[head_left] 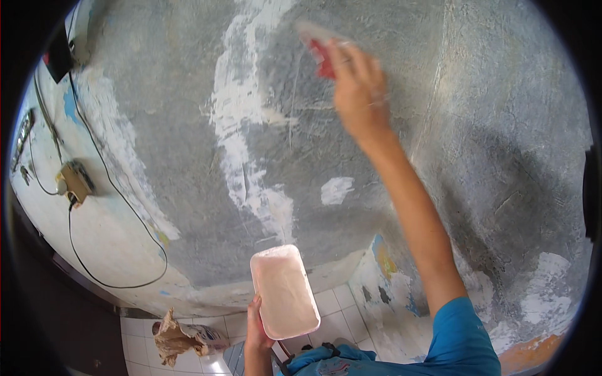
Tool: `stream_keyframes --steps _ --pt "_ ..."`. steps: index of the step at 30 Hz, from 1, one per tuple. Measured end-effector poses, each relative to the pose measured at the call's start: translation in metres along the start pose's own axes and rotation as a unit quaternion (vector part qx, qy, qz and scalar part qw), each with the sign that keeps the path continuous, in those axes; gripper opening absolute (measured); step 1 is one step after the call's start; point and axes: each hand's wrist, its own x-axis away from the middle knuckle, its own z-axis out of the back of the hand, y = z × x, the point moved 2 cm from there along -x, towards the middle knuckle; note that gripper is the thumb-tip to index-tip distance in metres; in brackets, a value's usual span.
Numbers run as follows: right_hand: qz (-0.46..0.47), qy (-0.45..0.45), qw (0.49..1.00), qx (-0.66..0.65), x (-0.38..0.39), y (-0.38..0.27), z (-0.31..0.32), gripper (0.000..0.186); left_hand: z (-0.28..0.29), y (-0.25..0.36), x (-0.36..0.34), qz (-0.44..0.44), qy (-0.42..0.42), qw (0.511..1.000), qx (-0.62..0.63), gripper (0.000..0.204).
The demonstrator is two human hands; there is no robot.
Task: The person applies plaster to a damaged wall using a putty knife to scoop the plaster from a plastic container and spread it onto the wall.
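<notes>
My right hand (364,91), raised on an outstretched arm, grips a putty knife (322,59) with a red handle. Its blade, smeared by motion, is at or near the grey wall (182,144); I cannot tell whether it touches. Low in the middle, my left hand (256,327) holds a pale rectangular tray (274,251) by its left side. Smooth off-white paste (288,294) lies in the tray. A ragged band of white filler (238,106) runs down the wall left of the knife, and a smaller white patch (337,190) sits below my right hand.
On the left, a power socket box (74,183) has plugs in it, and a black cable (119,194) loops below. A crumpled brown paper bag (179,338) and a bucket (212,338) stand on the tiled floor (329,326). Another wall face (389,301) juts out at lower right.
</notes>
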Motion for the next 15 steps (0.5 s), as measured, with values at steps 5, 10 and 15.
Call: stream_keyframes --steps 5,10,15 --pt "-0.016 -0.032 0.999 0.039 0.051 -0.064 -0.050 0.051 0.031 -0.011 -0.004 -0.050 0.036 0.998 0.023 0.053" --pt "-0.004 -0.064 0.998 0.005 0.107 -0.095 -0.037 0.052 0.033 -0.003 0.003 -0.080 0.039 0.996 0.031 0.053" --pt "-0.062 -0.019 0.998 -0.011 0.018 -0.024 -0.008 0.054 0.040 -0.005 0.009 -0.079 0.045 0.995 0.043 0.053"
